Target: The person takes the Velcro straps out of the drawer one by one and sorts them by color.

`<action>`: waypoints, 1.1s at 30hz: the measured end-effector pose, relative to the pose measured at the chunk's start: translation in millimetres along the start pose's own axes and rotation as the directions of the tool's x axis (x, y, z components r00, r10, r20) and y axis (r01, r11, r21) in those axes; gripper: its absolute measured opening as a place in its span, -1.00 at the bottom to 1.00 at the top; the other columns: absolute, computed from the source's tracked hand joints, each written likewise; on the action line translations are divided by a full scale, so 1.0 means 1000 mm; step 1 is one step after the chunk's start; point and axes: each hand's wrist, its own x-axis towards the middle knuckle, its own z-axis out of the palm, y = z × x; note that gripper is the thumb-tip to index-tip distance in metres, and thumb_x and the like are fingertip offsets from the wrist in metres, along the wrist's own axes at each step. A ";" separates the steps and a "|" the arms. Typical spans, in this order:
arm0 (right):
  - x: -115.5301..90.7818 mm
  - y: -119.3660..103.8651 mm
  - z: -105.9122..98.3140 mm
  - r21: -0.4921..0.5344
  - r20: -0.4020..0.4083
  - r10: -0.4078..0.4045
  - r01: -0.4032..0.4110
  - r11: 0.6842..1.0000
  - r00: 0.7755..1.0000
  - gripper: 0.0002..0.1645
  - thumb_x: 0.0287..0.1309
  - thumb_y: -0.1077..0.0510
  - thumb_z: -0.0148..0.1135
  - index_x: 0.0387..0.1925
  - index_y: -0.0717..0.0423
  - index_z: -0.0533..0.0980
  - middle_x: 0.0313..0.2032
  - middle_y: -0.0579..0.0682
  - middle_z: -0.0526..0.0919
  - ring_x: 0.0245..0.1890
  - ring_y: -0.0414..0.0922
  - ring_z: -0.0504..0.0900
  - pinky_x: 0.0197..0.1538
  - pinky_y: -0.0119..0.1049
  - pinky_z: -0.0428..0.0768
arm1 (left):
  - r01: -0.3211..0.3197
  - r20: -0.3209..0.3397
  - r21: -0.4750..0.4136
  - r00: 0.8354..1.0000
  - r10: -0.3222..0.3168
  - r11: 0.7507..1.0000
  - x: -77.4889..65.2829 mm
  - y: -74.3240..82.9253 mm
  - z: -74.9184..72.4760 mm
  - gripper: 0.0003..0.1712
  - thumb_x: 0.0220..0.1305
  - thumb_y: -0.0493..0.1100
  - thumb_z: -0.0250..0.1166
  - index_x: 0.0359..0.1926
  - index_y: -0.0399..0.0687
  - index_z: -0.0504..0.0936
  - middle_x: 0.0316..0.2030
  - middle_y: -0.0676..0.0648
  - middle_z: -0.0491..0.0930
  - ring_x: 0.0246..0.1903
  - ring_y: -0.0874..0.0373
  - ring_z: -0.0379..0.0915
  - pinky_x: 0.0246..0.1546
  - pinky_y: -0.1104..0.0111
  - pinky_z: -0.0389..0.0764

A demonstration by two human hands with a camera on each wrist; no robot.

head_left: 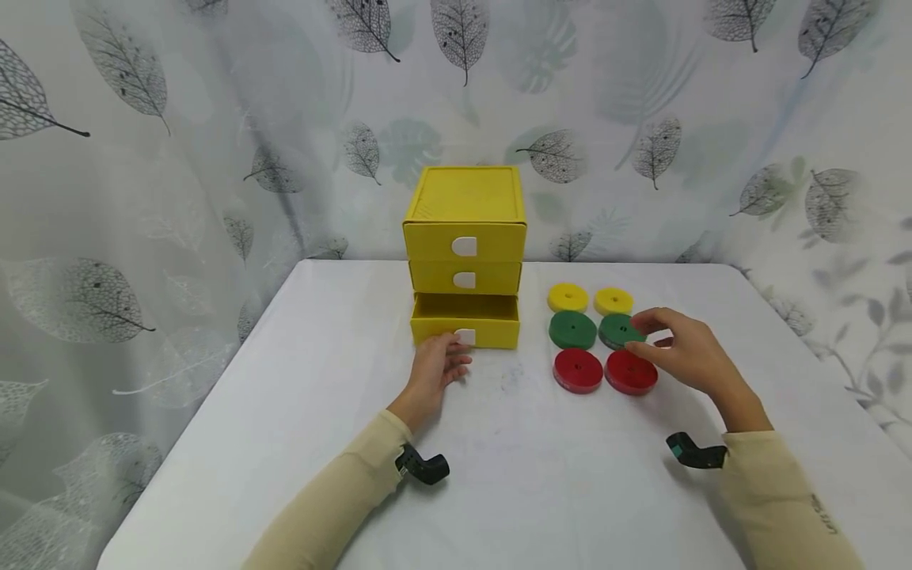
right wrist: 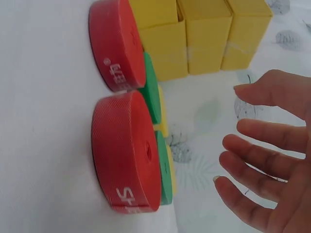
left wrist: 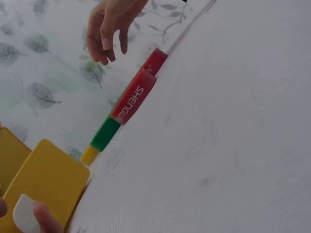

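Note:
My left hand (head_left: 430, 374) is at the pulled-out bottom drawer (head_left: 435, 332) of a yellow cabinet. Its fingertips pinch the drawer's white tab (left wrist: 25, 213), with one digit on either side. My right hand (head_left: 680, 348) hovers over the right-hand rolls of tape, fingers spread and loosely bent, holding nothing. Below it lie a red roll (head_left: 632, 372) and a green roll (head_left: 616, 330); the left wrist view shows a gap between hand and rolls. Beside them are another red roll (right wrist: 114, 43) and another green roll (head_left: 572, 329). The open drawer's visible interior holds nothing.
Two yellow rolls, one on the left (head_left: 568, 297) and one on the right (head_left: 613, 301), lie behind the green ones. The cabinet's upper drawers (head_left: 427, 241) are closed. A leaf-patterned curtain (head_left: 285, 119) hangs behind the white table (head_left: 342, 317).

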 end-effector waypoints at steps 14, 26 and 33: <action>0.003 -0.015 0.009 0.013 -0.084 -0.010 0.011 1.000 0.996 -0.34 0.28 0.15 0.45 0.31 0.30 0.42 0.25 0.37 0.48 0.23 0.33 0.42 0.10 0.34 0.56 | -0.026 -0.005 -0.038 1.000 0.025 0.999 0.025 -0.004 0.008 -0.75 0.51 -0.16 0.20 0.06 -0.22 0.45 0.11 -0.36 0.59 -0.36 0.07 0.61 -0.41 0.42 0.64; 0.006 -0.020 0.020 0.021 -0.052 -0.001 0.002 1.000 0.999 -0.34 0.27 0.16 0.46 0.31 0.28 0.42 0.26 0.37 0.46 0.18 0.36 0.46 0.05 0.29 0.62 | -0.034 0.022 0.037 0.999 0.033 0.999 0.037 0.001 0.004 -0.69 0.55 -0.13 0.15 0.14 -0.23 0.47 0.08 -0.33 0.61 -0.33 0.06 0.64 -0.33 0.38 0.69; 0.008 -0.022 0.024 0.019 -0.051 -0.008 0.009 1.000 0.999 -0.38 0.26 0.18 0.46 0.28 0.26 0.44 0.24 0.35 0.49 0.14 0.33 0.49 0.05 0.28 0.62 | -0.024 0.047 0.041 0.999 0.022 0.999 0.043 0.006 0.002 -0.65 0.53 -0.15 0.18 0.20 -0.24 0.45 0.13 -0.37 0.57 -0.34 0.08 0.64 -0.35 0.39 0.68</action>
